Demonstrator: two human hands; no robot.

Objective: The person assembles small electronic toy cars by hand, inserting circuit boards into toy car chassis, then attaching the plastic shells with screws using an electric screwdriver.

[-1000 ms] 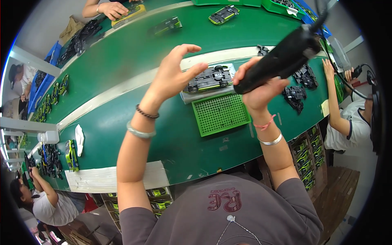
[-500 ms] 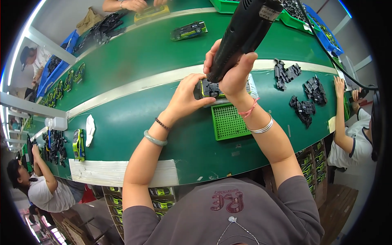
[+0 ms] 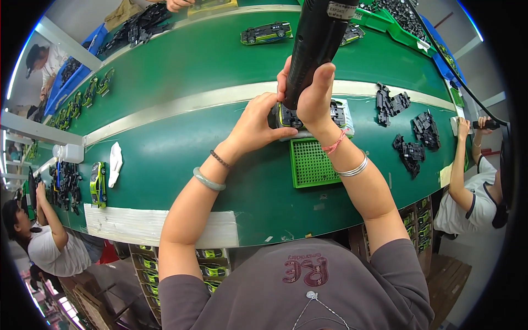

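Note:
My right hand [image 3: 313,102] grips a black powered screwdriver [image 3: 316,52], its body leaning up and away. The tool's lower end meets an upside-down toy car [image 3: 287,117] with a black chassis and green-yellow body; the contact point is hidden behind my fingers. My left hand [image 3: 254,124] holds the car's left end, thumb on the near side and fingers on the far side. Under the car lies a pale pad [image 3: 347,129]. Just nearer is a green tray with a grid of holes [image 3: 316,165].
Black chassis parts [image 3: 410,148] lie in clusters at right. Toy cars [image 3: 267,33] sit on the far green strip, another [image 3: 98,184] at left beside a white cloth [image 3: 115,164]. Parts bins [image 3: 379,22] line the back. Co-workers [image 3: 58,247] work on both sides.
The screwdriver has swung left and stands steeper. A car on the far strip has shifted right, and another now shows behind the tool. My left hand keeps its hold.

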